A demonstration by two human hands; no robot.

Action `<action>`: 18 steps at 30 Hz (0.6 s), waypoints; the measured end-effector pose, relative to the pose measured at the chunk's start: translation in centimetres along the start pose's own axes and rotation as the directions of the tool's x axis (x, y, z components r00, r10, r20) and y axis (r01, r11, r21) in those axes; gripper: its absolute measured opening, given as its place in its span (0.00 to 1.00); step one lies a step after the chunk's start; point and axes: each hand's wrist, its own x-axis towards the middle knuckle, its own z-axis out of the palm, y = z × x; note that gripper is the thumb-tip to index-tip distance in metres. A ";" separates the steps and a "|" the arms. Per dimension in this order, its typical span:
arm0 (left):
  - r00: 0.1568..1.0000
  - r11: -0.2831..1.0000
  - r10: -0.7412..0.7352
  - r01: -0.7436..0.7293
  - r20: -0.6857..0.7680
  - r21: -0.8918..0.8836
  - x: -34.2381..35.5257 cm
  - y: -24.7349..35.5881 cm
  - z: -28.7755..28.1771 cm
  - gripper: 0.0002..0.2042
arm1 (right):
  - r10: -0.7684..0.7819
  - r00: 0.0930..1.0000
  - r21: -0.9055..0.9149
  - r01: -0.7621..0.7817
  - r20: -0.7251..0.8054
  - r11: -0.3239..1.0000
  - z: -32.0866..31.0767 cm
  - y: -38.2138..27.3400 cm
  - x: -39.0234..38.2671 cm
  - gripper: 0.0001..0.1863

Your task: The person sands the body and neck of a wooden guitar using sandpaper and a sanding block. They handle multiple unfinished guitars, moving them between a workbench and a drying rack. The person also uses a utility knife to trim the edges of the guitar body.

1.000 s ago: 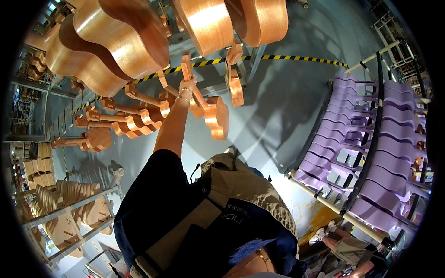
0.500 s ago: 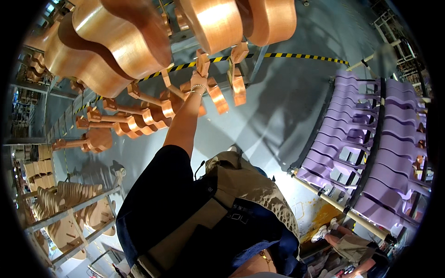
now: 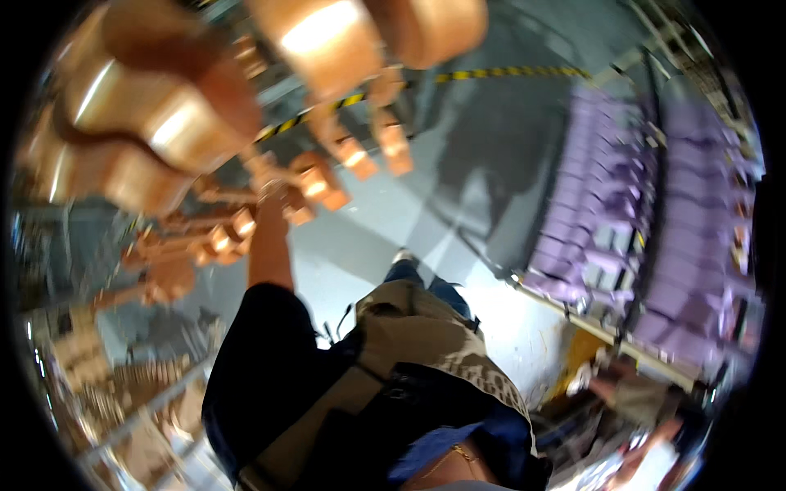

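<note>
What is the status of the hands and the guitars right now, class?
Left hand raised among hanging guitar necks, grip blurred. Right hand out of view. Orange guitar bodies crowd close above; purple rack stands apart at right.

Orange-brown wood, purple racks, grey floor.
Glossy orange-brown guitar bodies [image 3: 155, 131] hang at eleven o'clock; purple guitar bodies [image 3: 655, 221] fill three o'clock; yellow-and-black striped tape [image 3: 491, 74] crosses the grey floor [image 3: 458, 164] at twelve; navy sleeve [image 3: 262, 376], tan apron [image 3: 409, 335] below.
</note>
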 end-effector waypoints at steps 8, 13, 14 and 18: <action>0.926 0.897 0.291 -0.351 0.239 0.268 -8.2 -3.7 -0.6 0.28 | 0.030 0.998 -0.037 -0.032 -0.055 0.999 6.5 3.1 1.3 0.17; 0.823 0.809 0.331 -0.499 0.462 0.309 -16.9 -6.9 0.0 0.24 | 0.030 0.999 -0.023 -0.031 -0.013 0.999 9.1 -0.8 1.1 0.17; 0.808 0.804 0.294 -0.499 0.511 0.325 -19.0 -8.4 -0.2 0.24 | 0.076 0.997 0.015 -0.076 -0.007 0.997 8.2 -1.2 0.0 0.18; 0.668 0.787 0.120 -0.515 0.735 0.339 -28.3 -13.1 0.4 0.21 | 0.056 0.998 0.153 -0.052 -0.025 0.987 11.1 4.1 0.0 0.18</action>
